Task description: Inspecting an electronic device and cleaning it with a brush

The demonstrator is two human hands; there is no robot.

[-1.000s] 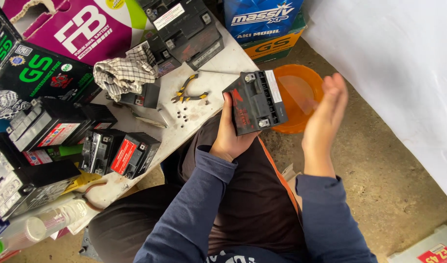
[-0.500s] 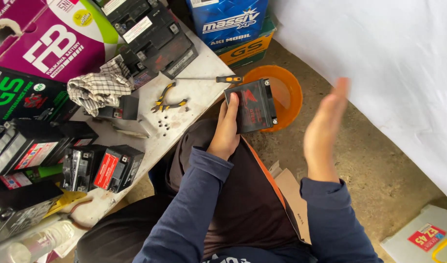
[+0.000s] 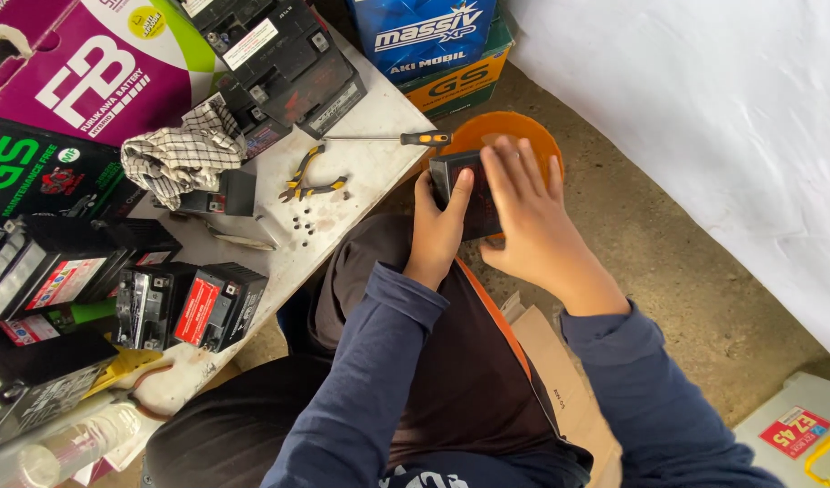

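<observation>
Holding a small black battery [image 3: 465,192] over an orange bowl [image 3: 514,134], the person uses both hands. The left hand [image 3: 440,226] has its fingers curled around the near side of the battery and grips it. The right hand [image 3: 531,212] lies flat on top of the battery with its fingers stretched out and a little apart, pressing down on it. The bowl sits on the floor just past the corner of a white table [image 3: 379,167].

On the table, near the left hand, lie yellow and black pliers [image 3: 311,177] and a screwdriver [image 3: 397,138] with an orange and black handle. Some tiny dark screws [image 3: 302,223] sit just below the pliers. A checked cloth [image 3: 182,154] lies farther left. More black batteries [image 3: 191,305] stand along the near edge of the table.
</observation>
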